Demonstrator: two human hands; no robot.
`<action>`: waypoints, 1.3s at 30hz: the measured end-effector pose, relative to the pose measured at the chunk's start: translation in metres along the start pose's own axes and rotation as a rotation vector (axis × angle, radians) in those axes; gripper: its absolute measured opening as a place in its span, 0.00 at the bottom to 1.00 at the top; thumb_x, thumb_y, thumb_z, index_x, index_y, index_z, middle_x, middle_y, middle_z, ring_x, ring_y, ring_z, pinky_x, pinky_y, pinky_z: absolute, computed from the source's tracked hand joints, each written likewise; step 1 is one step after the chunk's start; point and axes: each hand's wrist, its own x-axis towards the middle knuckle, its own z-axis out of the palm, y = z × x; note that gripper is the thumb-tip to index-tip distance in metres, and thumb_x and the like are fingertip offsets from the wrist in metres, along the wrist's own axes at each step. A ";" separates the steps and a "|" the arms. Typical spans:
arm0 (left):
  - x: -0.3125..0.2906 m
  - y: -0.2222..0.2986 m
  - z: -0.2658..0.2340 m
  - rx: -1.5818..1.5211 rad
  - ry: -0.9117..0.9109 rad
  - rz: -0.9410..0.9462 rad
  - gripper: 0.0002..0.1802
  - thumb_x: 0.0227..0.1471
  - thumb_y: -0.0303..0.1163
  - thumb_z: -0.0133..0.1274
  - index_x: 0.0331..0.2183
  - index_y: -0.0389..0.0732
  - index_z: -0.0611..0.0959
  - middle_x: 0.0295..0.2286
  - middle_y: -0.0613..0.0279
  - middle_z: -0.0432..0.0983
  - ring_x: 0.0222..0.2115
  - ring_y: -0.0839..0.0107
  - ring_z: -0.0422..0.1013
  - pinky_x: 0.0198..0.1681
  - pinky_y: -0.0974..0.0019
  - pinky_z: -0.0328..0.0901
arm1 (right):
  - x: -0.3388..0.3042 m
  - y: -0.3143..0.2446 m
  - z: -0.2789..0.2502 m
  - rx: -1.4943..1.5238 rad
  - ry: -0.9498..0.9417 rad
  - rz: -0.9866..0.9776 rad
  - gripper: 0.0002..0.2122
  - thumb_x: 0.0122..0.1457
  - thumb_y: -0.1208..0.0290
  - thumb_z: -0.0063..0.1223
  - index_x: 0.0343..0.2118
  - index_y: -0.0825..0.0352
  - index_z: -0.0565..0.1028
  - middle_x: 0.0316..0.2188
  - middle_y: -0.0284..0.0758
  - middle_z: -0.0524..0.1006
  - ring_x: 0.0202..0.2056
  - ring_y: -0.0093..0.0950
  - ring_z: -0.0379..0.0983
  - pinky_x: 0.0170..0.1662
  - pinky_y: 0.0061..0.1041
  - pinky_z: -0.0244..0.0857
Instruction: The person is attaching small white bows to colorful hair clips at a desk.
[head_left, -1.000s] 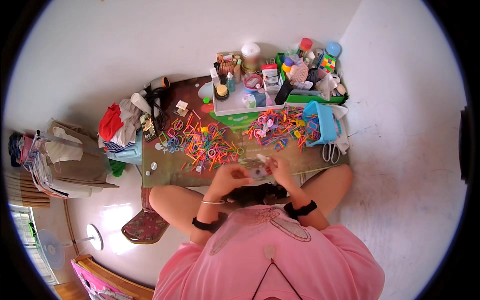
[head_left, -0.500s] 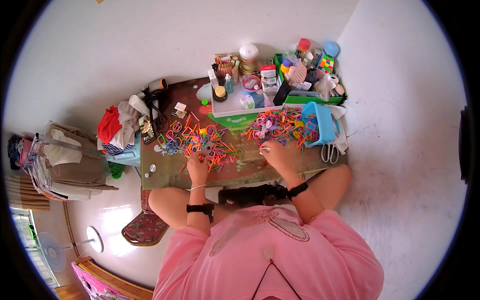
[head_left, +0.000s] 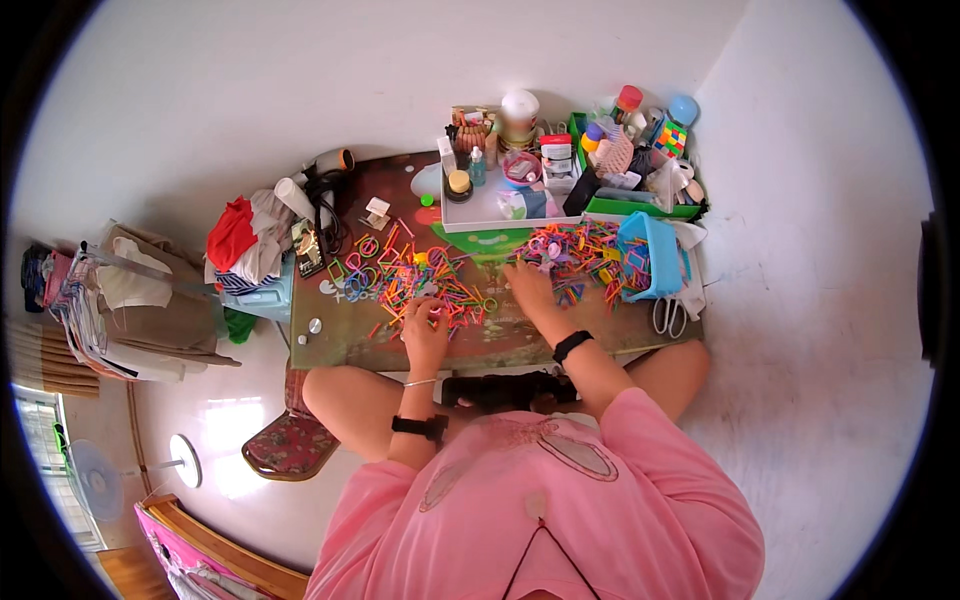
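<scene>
Two heaps of small colourful plastic pieces lie on the table. My left hand (head_left: 426, 328) is over the near edge of the left heap (head_left: 400, 275), its fingers curled together; whatever they pinch is too small to make out. Sticks and ring shapes in many colours surround it. My right hand (head_left: 530, 287) reaches to the left edge of the right heap (head_left: 585, 250), palm down with the fingertips drawn together. What those fingers hold, if anything, is hidden. A light-blue plastic basket (head_left: 655, 255) lies tipped at the right end of that heap, with pieces at its mouth.
Behind the heaps stand a white tray (head_left: 490, 222) of bottles and jars and a green box (head_left: 640, 208) crammed with odds and ends. White-handled scissors (head_left: 669, 318) lie at the right edge. A hair dryer (head_left: 330, 160) and piled clothes (head_left: 250, 240) are at the left.
My right hand has moved forward and left to the right heap's edge; the small white thing at its fingers no longer shows. My left hand has shifted slightly right. The whole view has shifted a little.
</scene>
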 end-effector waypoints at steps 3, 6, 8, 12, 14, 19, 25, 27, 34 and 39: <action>-0.002 0.006 0.001 -0.037 -0.018 -0.048 0.07 0.42 0.22 0.56 0.29 0.38 0.79 0.33 0.60 0.72 0.22 0.73 0.71 0.22 0.72 0.64 | -0.015 0.019 -0.012 0.101 0.053 0.051 0.06 0.50 0.75 0.45 0.33 0.64 0.67 0.31 0.40 0.69 0.35 0.37 0.71 0.29 0.34 0.68; -0.004 0.017 0.003 -0.107 -0.029 -0.055 0.07 0.42 0.22 0.56 0.29 0.37 0.79 0.32 0.60 0.72 0.22 0.72 0.71 0.22 0.72 0.64 | -0.028 0.040 -0.023 0.099 -0.098 0.090 0.08 0.51 0.75 0.44 0.35 0.65 0.67 0.31 0.40 0.70 0.35 0.39 0.70 0.32 0.35 0.67; -0.006 0.015 0.008 -0.118 -0.064 -0.058 0.07 0.42 0.22 0.56 0.29 0.37 0.79 0.32 0.59 0.72 0.22 0.72 0.71 0.22 0.72 0.64 | -0.035 0.048 -0.030 0.135 -0.048 0.097 0.07 0.52 0.75 0.45 0.35 0.65 0.69 0.31 0.40 0.70 0.35 0.40 0.70 0.35 0.36 0.66; -0.009 0.018 0.018 -0.162 -0.166 -0.079 0.08 0.43 0.22 0.56 0.31 0.36 0.79 0.29 0.59 0.73 0.22 0.72 0.71 0.25 0.72 0.65 | -0.040 0.052 -0.051 0.495 0.107 0.181 0.06 0.52 0.74 0.49 0.33 0.66 0.73 0.33 0.39 0.71 0.35 0.41 0.69 0.35 0.35 0.64; -0.010 0.025 0.024 -0.189 -0.213 -0.096 0.07 0.43 0.23 0.55 0.30 0.36 0.79 0.28 0.59 0.73 0.22 0.72 0.72 0.25 0.71 0.66 | -0.043 0.055 -0.054 0.610 0.182 0.228 0.05 0.51 0.74 0.51 0.32 0.66 0.74 0.34 0.39 0.72 0.34 0.41 0.69 0.34 0.35 0.64; -0.019 0.027 0.036 -0.252 -0.350 -0.133 0.09 0.42 0.25 0.56 0.32 0.36 0.80 0.25 0.58 0.75 0.23 0.72 0.72 0.25 0.72 0.66 | -0.046 0.042 -0.076 0.491 0.204 0.287 0.06 0.50 0.73 0.52 0.32 0.64 0.74 0.32 0.34 0.72 0.31 0.38 0.70 0.32 0.34 0.64; -0.027 0.042 0.043 -0.547 -0.590 -0.326 0.10 0.48 0.28 0.53 0.35 0.35 0.80 0.24 0.61 0.77 0.24 0.76 0.73 0.27 0.74 0.67 | -0.062 0.009 -0.101 0.298 0.187 0.185 0.07 0.47 0.76 0.50 0.31 0.64 0.74 0.31 0.37 0.72 0.33 0.37 0.70 0.34 0.34 0.65; -0.026 0.046 0.043 -0.494 -0.638 -0.312 0.11 0.51 0.29 0.51 0.36 0.34 0.79 0.24 0.62 0.77 0.25 0.77 0.73 0.28 0.75 0.67 | -0.068 0.031 -0.063 0.202 0.184 0.231 0.07 0.47 0.75 0.52 0.31 0.61 0.74 0.30 0.34 0.72 0.31 0.35 0.70 0.32 0.33 0.64; -0.032 0.036 0.038 -0.745 -0.746 -0.569 0.15 0.54 0.32 0.49 0.41 0.32 0.76 0.30 0.60 0.76 0.29 0.72 0.74 0.32 0.72 0.68 | -0.076 -0.011 -0.095 0.804 0.096 0.022 0.10 0.45 0.79 0.52 0.33 0.64 0.74 0.32 0.35 0.71 0.33 0.36 0.70 0.34 0.31 0.65; -0.029 0.054 0.029 -1.113 -0.612 -0.787 0.13 0.54 0.32 0.49 0.40 0.36 0.77 0.33 0.60 0.76 0.33 0.72 0.73 0.37 0.71 0.68 | -0.083 -0.034 -0.104 0.817 0.103 -0.026 0.10 0.45 0.81 0.51 0.33 0.66 0.74 0.34 0.34 0.70 0.34 0.36 0.71 0.33 0.30 0.65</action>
